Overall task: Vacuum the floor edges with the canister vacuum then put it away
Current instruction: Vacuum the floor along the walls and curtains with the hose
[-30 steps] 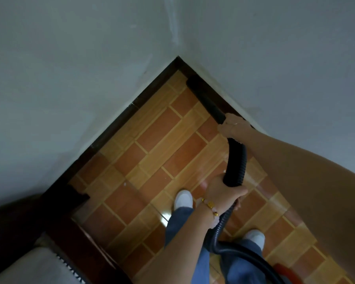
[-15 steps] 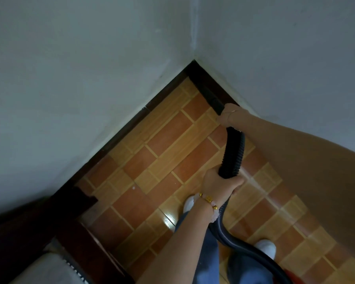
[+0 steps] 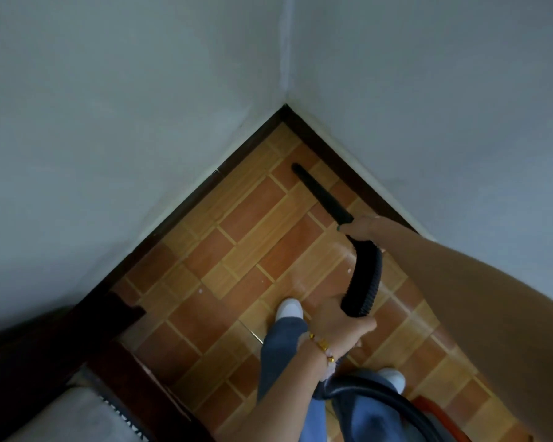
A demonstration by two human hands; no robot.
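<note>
We see 2 hands on the vacuum hose (image 3: 363,279). The right hand (image 3: 363,226) grasps the base of the black crevice nozzle (image 3: 321,194), whose tip lies over the tiled floor (image 3: 237,250) near the corner, just off the dark baseboard (image 3: 342,161). The left hand (image 3: 339,327) clenches the ribbed hose lower down.

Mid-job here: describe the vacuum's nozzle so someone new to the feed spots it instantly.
Find the corner where the two pale walls meet above the dark baseboard. Just below it, over the orange brick-pattern tile floor, lies the slim black tapered crevice nozzle, running from the right hand toward the corner. It is smooth, unlike the ribbed black hose behind that hand.
</note>
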